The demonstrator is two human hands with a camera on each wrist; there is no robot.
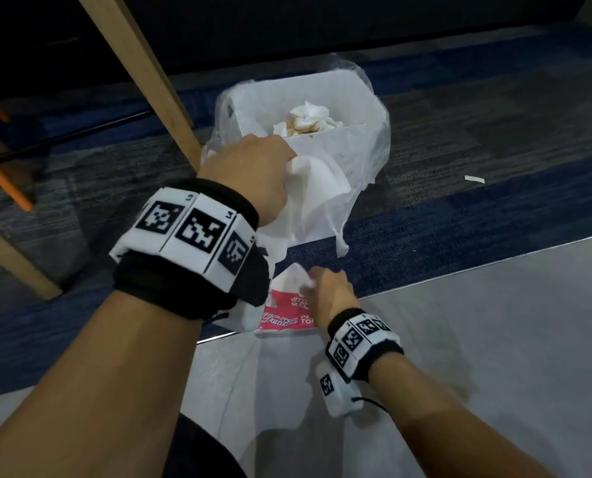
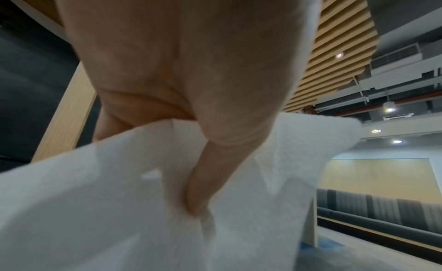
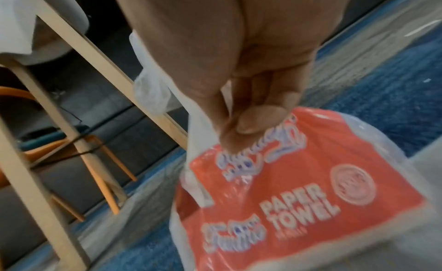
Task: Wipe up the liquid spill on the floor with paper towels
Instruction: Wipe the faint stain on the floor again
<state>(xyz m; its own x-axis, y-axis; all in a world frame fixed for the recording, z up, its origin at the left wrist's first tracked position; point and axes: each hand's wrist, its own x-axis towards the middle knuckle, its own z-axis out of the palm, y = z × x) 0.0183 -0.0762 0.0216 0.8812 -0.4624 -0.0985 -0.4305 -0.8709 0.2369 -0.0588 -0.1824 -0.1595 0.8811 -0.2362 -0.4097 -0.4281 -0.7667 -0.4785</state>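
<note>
My left hand (image 1: 253, 174) is raised in front of the bin and grips a bunch of white paper towels (image 1: 308, 191); in the left wrist view its fingers (image 2: 198, 190) dig into the paper towels (image 2: 107, 209). Lower down, my right hand (image 1: 325, 288) pinches a white sheet (image 1: 296, 276) sticking out of a red paper towel pack (image 1: 284, 317) on the floor. The right wrist view shows thumb and fingertips (image 3: 248, 124) closed over the pack (image 3: 299, 190). I cannot make out a spill on the grey floor (image 1: 477, 357).
A white bin (image 1: 325, 143) lined with a clear plastic bag holds crumpled used towels (image 1: 308, 120). A wooden table leg (image 1: 142, 70) slants past on the left, with orange chair legs (image 1: 4, 181) and a black cable (image 1: 46, 143). A paper scrap (image 1: 474, 179) lies on the blue carpet.
</note>
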